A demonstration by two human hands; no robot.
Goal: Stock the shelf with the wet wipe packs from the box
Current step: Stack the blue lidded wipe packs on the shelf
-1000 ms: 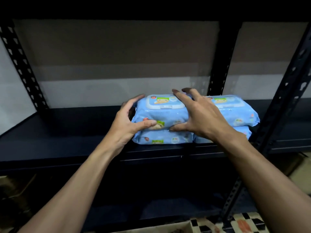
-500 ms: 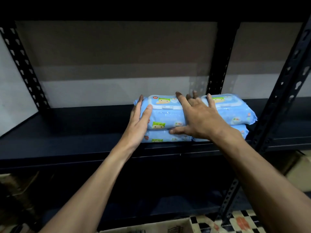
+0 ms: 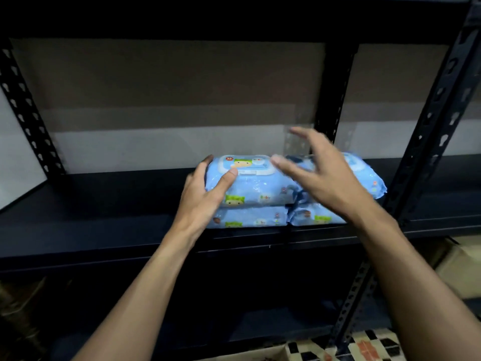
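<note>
L hand (image 3: 203,194) flat vs end of top pack (image 3: 255,186), fingers straight, gripping nothing; R hand (image 3: 330,178) hovers, fingers spread, empty. I'd nudge it square on shelf (image 3: 104,204), lightly.

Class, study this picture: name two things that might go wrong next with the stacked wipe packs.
1. The upper pack sits close to the front edge of the shelf; a pull by the left hand might drag it off.
2. The right hand, blurred above the right stack, may knock it askew.
</note>
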